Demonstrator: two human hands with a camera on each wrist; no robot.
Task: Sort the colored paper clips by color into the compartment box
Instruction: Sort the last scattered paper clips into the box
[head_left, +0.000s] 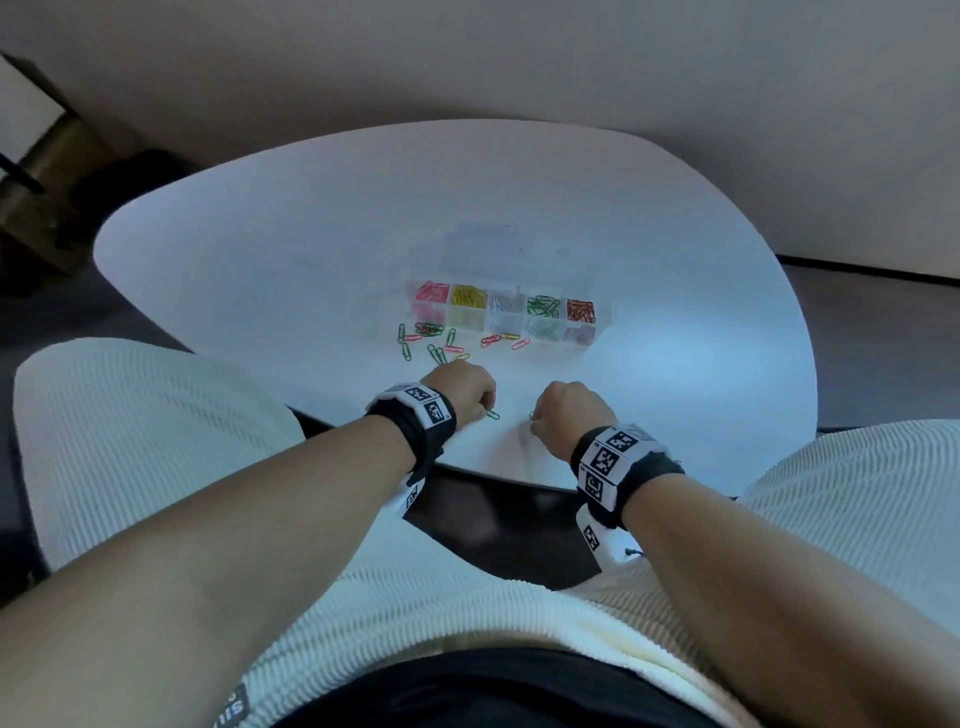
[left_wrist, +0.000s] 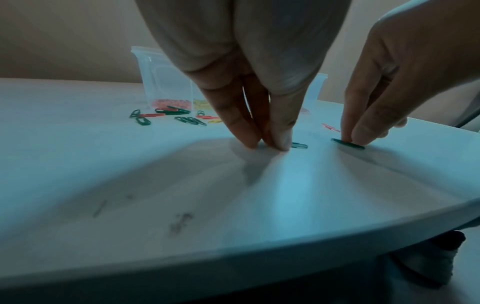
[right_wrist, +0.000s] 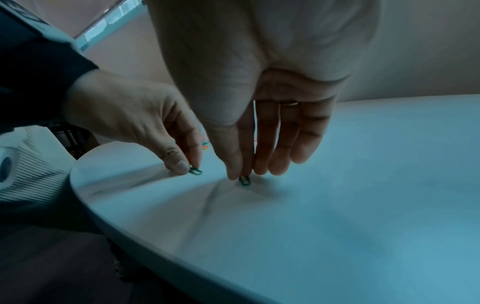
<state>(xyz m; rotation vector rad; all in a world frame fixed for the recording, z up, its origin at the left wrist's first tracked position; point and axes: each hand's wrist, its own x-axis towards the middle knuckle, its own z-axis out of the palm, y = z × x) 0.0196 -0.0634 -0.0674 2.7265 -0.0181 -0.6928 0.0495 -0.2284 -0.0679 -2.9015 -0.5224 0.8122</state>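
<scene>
The clear compartment box (head_left: 602, 312) sits mid-table; its cells hold pink, yellow, pale, green and red clips from left to right. Loose green, pink and yellow paper clips (head_left: 441, 343) lie scattered just in front of it. Near the table's front edge my left hand (head_left: 485, 410) pinches one green clip (head_left: 492, 414) against the tabletop with thumb and fingertips (left_wrist: 281, 142). Beside it, my right hand (head_left: 535, 423) pinches a second green clip (right_wrist: 244, 180) between thumb and forefinger. Both clips still touch the table.
The white rounded table (head_left: 675, 364) has bare surface to the right and left of the box. The box's clear lid (head_left: 493, 249) lies open behind it. My lap in white ribbed cloth (head_left: 156, 441) is below the front edge.
</scene>
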